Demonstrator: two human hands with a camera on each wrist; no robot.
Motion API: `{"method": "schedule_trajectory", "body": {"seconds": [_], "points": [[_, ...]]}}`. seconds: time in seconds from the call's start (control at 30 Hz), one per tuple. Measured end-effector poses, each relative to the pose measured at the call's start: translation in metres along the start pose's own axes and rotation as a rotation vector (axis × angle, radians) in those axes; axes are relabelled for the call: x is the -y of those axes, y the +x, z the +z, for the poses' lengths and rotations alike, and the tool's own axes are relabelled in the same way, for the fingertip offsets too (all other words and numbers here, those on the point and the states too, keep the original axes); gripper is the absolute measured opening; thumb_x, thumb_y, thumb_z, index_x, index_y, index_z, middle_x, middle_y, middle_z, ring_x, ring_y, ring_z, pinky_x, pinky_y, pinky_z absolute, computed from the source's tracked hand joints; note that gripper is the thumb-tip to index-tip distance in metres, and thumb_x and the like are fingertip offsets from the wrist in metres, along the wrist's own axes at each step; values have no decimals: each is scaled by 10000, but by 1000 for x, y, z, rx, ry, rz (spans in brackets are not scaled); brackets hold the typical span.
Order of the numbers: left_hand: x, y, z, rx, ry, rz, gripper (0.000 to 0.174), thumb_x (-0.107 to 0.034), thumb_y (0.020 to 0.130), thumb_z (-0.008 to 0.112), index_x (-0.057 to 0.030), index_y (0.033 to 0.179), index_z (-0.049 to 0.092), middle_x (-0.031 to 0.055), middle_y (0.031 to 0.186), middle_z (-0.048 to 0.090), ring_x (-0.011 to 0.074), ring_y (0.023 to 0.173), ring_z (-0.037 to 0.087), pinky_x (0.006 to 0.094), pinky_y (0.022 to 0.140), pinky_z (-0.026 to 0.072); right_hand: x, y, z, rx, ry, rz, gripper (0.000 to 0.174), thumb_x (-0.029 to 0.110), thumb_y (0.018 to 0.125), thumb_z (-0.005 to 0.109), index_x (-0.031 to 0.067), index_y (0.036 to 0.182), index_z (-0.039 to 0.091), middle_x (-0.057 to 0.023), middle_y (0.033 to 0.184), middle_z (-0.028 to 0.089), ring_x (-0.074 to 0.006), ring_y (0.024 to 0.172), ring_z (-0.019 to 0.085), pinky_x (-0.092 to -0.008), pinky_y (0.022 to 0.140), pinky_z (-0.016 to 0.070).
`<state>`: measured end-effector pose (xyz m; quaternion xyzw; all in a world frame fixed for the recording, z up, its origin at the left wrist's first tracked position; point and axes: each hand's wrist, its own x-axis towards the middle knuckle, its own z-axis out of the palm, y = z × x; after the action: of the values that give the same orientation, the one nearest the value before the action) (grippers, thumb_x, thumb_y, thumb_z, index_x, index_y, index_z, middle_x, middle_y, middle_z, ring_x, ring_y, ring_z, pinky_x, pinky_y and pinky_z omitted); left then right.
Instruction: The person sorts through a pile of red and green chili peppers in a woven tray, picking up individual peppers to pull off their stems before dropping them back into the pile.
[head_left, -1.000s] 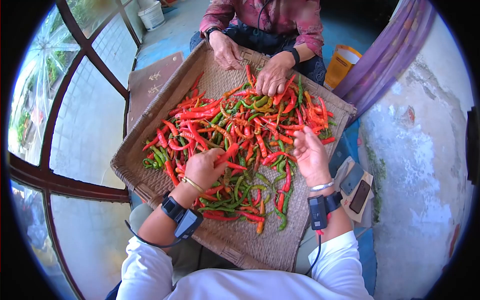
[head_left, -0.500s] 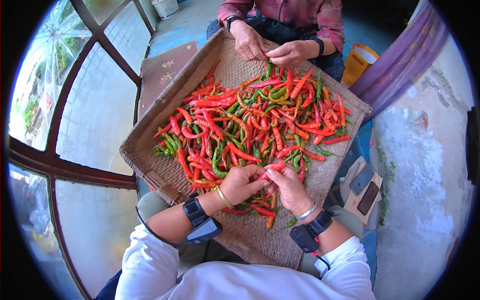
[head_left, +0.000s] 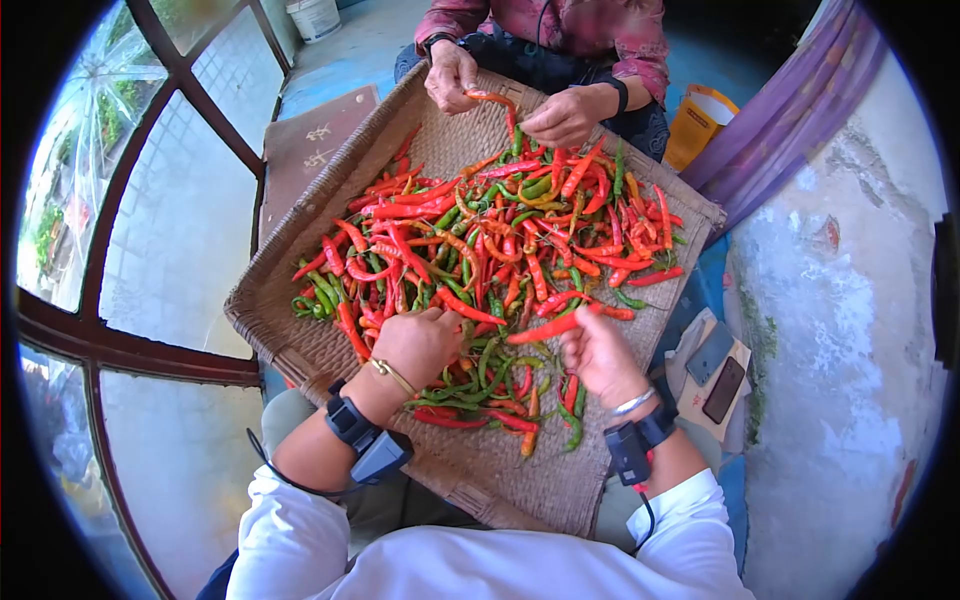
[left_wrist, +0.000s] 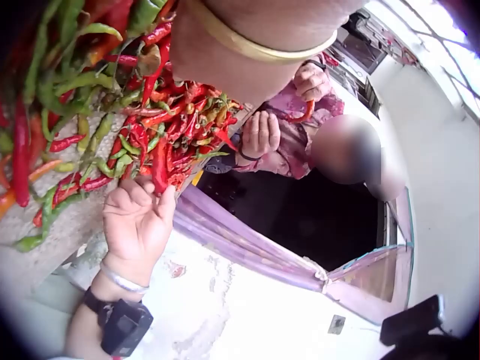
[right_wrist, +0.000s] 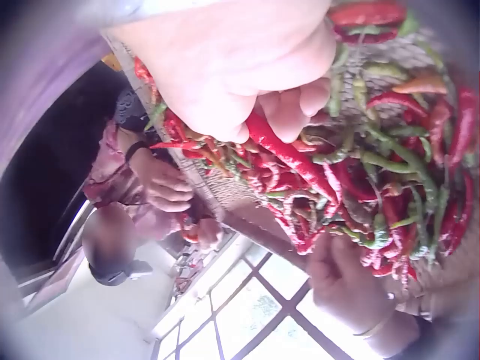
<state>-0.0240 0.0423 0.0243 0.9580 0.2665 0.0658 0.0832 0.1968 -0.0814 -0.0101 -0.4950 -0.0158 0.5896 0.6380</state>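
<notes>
A long red pepper (head_left: 550,326) (right_wrist: 289,154) is pinched between the thumb and fingers of the right hand (head_left: 603,362) (right_wrist: 232,71), over the right part of the pile. The left hand (head_left: 415,352) (right_wrist: 349,289) is at the pile's near left, fingers curled and fingertips close together among the peppers; whether they pinch a stem or pepper cannot be made out. Red, orange and green peppers (head_left: 480,250) (left_wrist: 180,127) lie heaped in a wide woven tray (head_left: 440,135). In the left wrist view the right hand (left_wrist: 139,225) shows palm up with the red pepper (left_wrist: 160,163).
Across the tray a person in a pink patterned top (head_left: 540,35) holds up a curved orange-red pepper (head_left: 497,98). Two phones (head_left: 724,390) lie on paper to the right. A yellow container (head_left: 698,128) and purple curtain (head_left: 780,120) stand beyond; a framed window (head_left: 180,220) is left.
The two hands met over the near part of the tray half a second ago; now they are apart, left hand leftward at the pile, right hand rightward with the red pepper.
</notes>
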Motion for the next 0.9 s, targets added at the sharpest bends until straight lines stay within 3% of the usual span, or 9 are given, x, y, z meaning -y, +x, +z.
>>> {"method": "schedule_trajectory", "body": {"seconds": [0.07,0.2,0.3,0.37,0.4,0.7,0.77,0.83,0.9], "points": [[1,-3,1,26,-10,-9,164,-231,753,559,-74,790,529,67,669,537,243,628,572,356,519,465,24,11,-7,48,126,-187,198,278,858,510,90,805,544,-39,666,598,-106,515,541,-228,421,406],[-1,-6,5,116,-45,-16,183,-226,752,559,-64,835,539,82,704,549,259,667,584,365,552,475,69,8,17,-86,340,-451,208,285,856,513,85,877,566,-59,740,632,-111,569,577,-228,473,432],[0,-6,6,145,-55,-11,203,-235,751,563,-59,848,541,89,716,551,267,679,586,375,561,476,59,18,7,53,115,-269,253,255,855,515,59,1012,548,-64,800,624,-118,639,574,-251,552,457],[2,-6,6,135,-64,1,213,-243,750,566,-58,852,542,93,724,552,270,680,587,382,564,476,40,16,8,155,-4,-241,248,232,854,515,51,1020,545,-55,768,619,-109,613,567,-245,526,453],[2,-6,6,171,-58,15,222,-251,748,569,-59,857,547,96,738,556,270,685,588,384,566,476,33,10,16,143,-38,-215,218,192,858,510,33,1004,537,-58,730,616,-88,583,576,-191,473,435],[-3,3,28,311,26,-104,235,-297,757,535,-65,785,555,90,732,567,258,675,587,382,554,473,-11,-9,32,257,-557,-44,215,162,844,508,19,999,549,-21,738,575,-54,574,517,-162,502,397],[-3,6,30,363,27,-152,231,-291,756,537,-61,778,558,90,721,569,262,656,589,383,550,472,-19,-7,30,324,-629,-18,215,142,850,507,15,1020,539,-25,744,577,-64,596,529,-183,535,428],[-5,5,24,311,-19,-126,236,-294,754,549,-63,805,552,89,725,572,267,639,591,388,538,470,-26,-10,32,334,-667,-22,214,129,848,506,8,1021,539,-22,744,573,-63,599,526,-185,540,431],[-6,6,23,133,5,-68,201,-217,784,500,-80,915,567,80,731,596,271,619,607,372,513,486,-31,-10,33,342,-701,-28,213,116,846,506,2,1023,538,-20,743,569,-62,602,523,-188,544,434]]}}
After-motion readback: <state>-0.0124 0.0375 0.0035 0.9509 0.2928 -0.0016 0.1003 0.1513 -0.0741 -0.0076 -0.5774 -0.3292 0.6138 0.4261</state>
